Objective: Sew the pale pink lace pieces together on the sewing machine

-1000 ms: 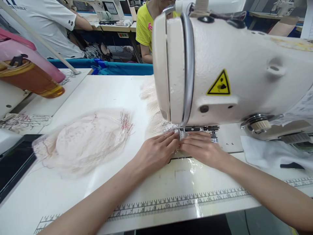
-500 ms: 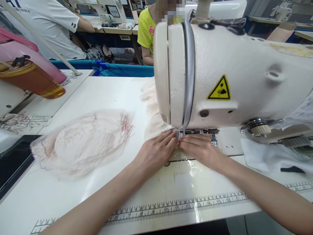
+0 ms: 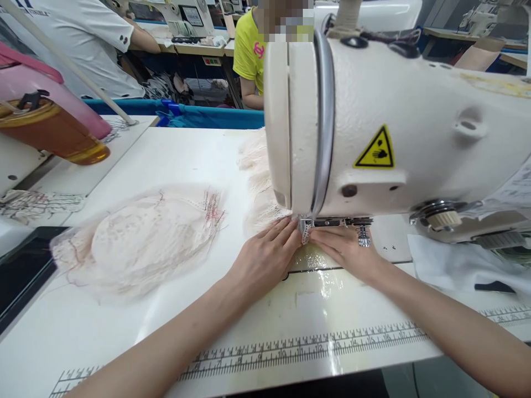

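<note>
Lace strip (image 3: 306,233) between left grip (image 3: 265,251) and right grip (image 3: 352,249).

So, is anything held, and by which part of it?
The left grip and right grip flank the near end of the lace strip; whether either pinches it cannot be told.

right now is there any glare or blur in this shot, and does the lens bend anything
Head view: glare streaks the table near the right hand. Head view: the fabric at left has smeared edges, while the left hand looks fairly crisp. Head view: the cup leans near the left edge, probably wide-angle distortion.
</note>
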Available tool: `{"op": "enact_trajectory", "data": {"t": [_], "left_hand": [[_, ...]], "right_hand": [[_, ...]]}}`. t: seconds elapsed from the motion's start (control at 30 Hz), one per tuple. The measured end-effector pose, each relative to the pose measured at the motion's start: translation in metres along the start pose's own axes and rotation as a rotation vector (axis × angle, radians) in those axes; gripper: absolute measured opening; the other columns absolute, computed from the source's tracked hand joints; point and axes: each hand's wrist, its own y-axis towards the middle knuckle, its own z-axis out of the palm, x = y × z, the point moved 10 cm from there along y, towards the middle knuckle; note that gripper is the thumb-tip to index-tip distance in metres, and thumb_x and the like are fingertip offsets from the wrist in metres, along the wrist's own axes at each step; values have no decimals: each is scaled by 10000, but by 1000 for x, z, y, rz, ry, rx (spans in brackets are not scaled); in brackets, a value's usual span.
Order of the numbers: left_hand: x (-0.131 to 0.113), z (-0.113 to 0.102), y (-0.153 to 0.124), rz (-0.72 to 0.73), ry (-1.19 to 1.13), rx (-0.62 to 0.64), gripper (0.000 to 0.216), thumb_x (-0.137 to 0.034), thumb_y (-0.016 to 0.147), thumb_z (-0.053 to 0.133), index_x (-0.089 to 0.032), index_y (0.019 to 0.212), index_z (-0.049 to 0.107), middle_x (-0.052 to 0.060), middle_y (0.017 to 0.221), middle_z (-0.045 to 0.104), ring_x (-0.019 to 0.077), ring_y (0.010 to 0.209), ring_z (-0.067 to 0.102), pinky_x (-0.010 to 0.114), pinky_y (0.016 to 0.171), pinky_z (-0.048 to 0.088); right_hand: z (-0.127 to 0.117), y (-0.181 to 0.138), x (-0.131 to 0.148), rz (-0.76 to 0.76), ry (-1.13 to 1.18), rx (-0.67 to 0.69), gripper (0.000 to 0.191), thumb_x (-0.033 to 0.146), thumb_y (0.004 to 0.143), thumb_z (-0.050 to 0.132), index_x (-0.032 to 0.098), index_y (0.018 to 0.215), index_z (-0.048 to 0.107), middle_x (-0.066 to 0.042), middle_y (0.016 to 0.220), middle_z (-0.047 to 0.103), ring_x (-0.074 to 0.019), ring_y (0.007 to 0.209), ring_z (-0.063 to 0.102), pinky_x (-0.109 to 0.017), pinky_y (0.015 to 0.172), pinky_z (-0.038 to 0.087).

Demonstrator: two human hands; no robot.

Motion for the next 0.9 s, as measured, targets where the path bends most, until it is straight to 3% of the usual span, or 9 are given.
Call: {"op": "enact_trajectory", "data": {"t": [0.2,0.53,0.77,0.9], "left_hand": [[-1,1,-3,31,-21,-18,350,-212,945,403,-101,1231,571,136,1259,610,273,1180,575,431,982,519],[-2,-1,-4,46,-45,-33,375,-230,915,451,-108,1241,590,115,1282,596,288,1186,568,458,993,508],[1,0,-1,30,-55,-36,371,-240,923,440,-117,1238,595,107,1254,618,279,1181,572,454,1000,503],[-4,-7,-1,59,-19,-101,337,-206,913,477,-99,1202,615,114,1229,633,276,1167,581,440,1014,494]], "right_hand": [[-7,4,-7,95,-9,-33,264,227,964,436,292,1039,681,10,921,705,-145,880,648,-332,819,533],[-7,-2,-25,191,28,-112,222,311,949,494,306,1086,669,-3,1061,688,-197,1050,626,-427,910,533],[7,-4,-30,147,24,-53,262,326,979,433,339,1046,686,4,998,703,-179,982,651,-378,856,540],[10,-11,-38,225,-93,-58,274,390,975,434,318,1115,659,-22,1017,691,-194,976,649,-391,833,549]]}}
